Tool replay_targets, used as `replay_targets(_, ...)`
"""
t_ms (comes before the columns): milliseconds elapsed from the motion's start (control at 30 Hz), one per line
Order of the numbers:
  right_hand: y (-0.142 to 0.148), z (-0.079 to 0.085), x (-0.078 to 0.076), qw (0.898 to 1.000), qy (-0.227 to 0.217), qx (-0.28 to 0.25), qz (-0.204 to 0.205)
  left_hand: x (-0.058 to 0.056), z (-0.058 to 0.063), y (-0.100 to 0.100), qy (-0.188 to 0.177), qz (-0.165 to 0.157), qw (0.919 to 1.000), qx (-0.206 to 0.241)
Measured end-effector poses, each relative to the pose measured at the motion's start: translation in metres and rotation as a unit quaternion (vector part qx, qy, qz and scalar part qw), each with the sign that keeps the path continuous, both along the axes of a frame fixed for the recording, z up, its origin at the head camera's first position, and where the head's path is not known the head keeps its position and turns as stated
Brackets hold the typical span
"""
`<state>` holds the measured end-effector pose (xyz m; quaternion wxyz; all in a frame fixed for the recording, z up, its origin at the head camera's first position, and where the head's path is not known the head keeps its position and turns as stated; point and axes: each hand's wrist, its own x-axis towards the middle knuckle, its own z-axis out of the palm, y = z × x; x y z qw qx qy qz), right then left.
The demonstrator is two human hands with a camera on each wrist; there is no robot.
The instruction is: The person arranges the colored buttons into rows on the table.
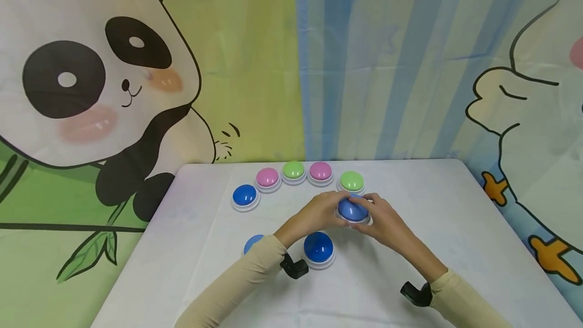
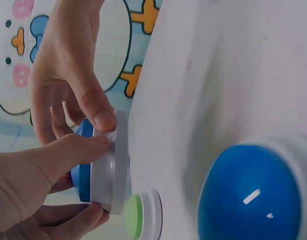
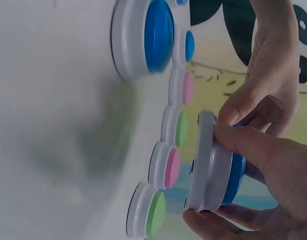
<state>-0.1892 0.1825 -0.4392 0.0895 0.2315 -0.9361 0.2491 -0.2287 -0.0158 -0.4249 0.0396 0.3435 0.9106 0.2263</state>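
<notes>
A blue push button (image 1: 352, 210) with a white round base is held between both hands, raised above the white table (image 1: 410, 186). My left hand (image 1: 322, 210) grips its left side, the thumb on the white base. On the opposite side my right hand (image 1: 387, 222) grips it too, and the two thumbs come close together, as the left wrist view shows. Its base (image 3: 206, 165) is tipped, with the blue dome turned away from the table. Just behind it stands a green button (image 1: 351, 181). A second blue button (image 1: 319, 247) sits on the table, near the left wrist.
Along the back stand a blue button (image 1: 245, 196), a pink button (image 1: 267, 178), a green button (image 1: 293, 170) and another pink button (image 1: 320, 171), in a curve. One more blue button (image 1: 252, 242) is partly hidden by the left sleeve (image 1: 246, 280). Printed cloth (image 1: 255, 65) hangs behind the table.
</notes>
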Motion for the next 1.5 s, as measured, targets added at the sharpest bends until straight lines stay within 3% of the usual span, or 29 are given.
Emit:
replay_targets(233, 0.008, 0.003, 0.027, 0.999, 0.025, 0.017, 0.012, 0.028, 0.006, 0.002, -0.015, -0.017, 0.9996, -0.015)
replay_targets(600, 0.03, -0.007, 0.053, 0.999, 0.025, 0.039, -0.006, 0.05, -0.013, 0.031, 0.033, -0.045, 0.9982, -0.024)
replay_targets(933, 0.042, -0.028, 0.062, 0.999, -0.004, 0.021, -0.024, 0.056, -0.028, 0.046, 0.043, -0.051, 0.9968, -0.043)
replay_targets(1200, 0.045, -0.05, 0.063, 0.999, -0.009, 0.018, -0.033, 0.06, -0.049, 0.055, 0.054, -0.038, 0.9959, -0.062)
replay_targets(1500, 0.045, -0.062, 0.061, 0.999, 0.038, 0.022, -0.027, 0.06, -0.06, 0.058, 0.086, -0.031, 0.994, -0.061)
